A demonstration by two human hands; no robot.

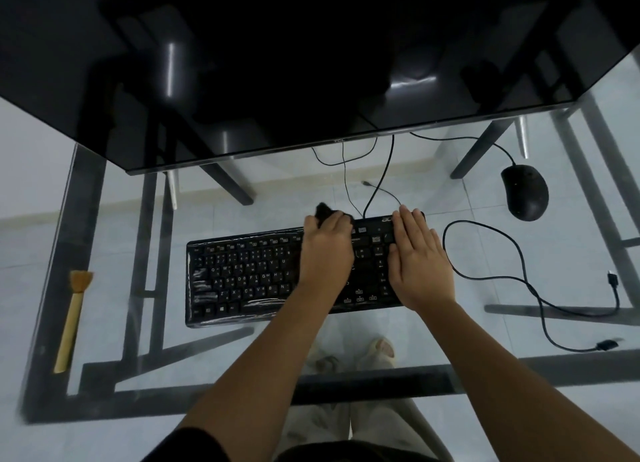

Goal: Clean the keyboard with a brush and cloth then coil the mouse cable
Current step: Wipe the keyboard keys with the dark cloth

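Note:
A black keyboard (242,278) lies on the glass table, its left part under a shiny plastic cover. My left hand (325,250) presses a dark cloth (325,211) onto the keyboard's upper middle. My right hand (417,257) rests flat, fingers apart, on the keyboard's right end. A wooden brush (73,316) with tan bristles lies at the far left of the table, untouched. The black mouse (524,192) sits at the upper right. Its cable (519,253) runs loose in loops across the right side, ending in a USB plug (606,344).
A large dark monitor (311,63) overhangs the back of the table. Thin cables (381,177) run from under it to the keyboard. Another plug (613,278) lies at the right. The table's black frame (242,389) and my legs and feet show through the glass.

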